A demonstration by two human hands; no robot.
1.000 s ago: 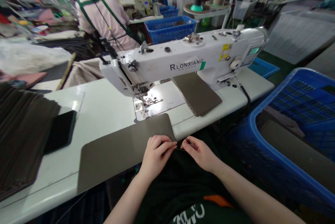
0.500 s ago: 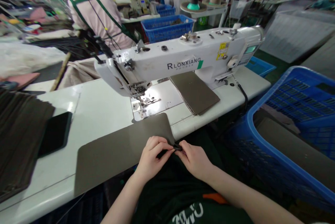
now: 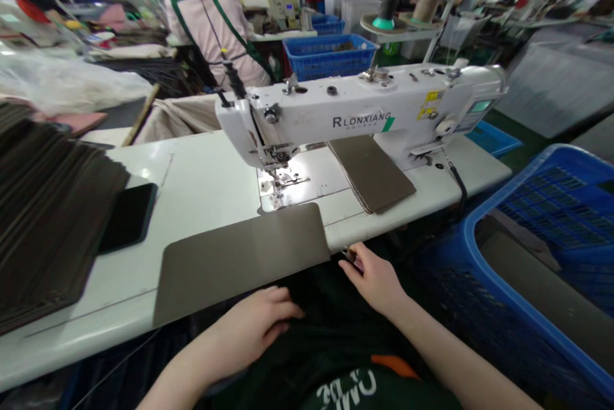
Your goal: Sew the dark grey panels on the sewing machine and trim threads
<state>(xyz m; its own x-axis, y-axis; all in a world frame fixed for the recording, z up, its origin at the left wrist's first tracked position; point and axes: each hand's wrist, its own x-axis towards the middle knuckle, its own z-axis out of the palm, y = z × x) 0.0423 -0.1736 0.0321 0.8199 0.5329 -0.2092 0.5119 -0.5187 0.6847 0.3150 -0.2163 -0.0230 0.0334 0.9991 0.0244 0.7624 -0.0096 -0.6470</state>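
My right hand (image 3: 377, 279) is closed around a small tool with a metal tip (image 3: 353, 259), which looks like thread snips; my fingers cover most of it. It is just off the table's front edge, right of a flat grey-brown panel (image 3: 244, 256) with rounded corners. That panel lies on the sewing table and reaches slightly over its edge. In front of my body, below the panel, my left hand (image 3: 254, 327) hangs with loosely bent, slightly blurred fingers and nothing in them. The white sewing machine (image 3: 311, 112) stands behind the panel, its needle area just beyond it.
Several similar panels (image 3: 377, 173) are stacked under the machine arm. At the left are a tall pile of brown pieces (image 3: 48, 218) and a black phone (image 3: 128, 218). A blue basket (image 3: 480, 224) holding panels stands at the right. A co-worker (image 3: 211, 20) sits beyond the machine.
My hands have come apart from the panel's right corner. The left moved down and left, letting go; the right shifted slightly right with the small tool. The view has turned slightly left.
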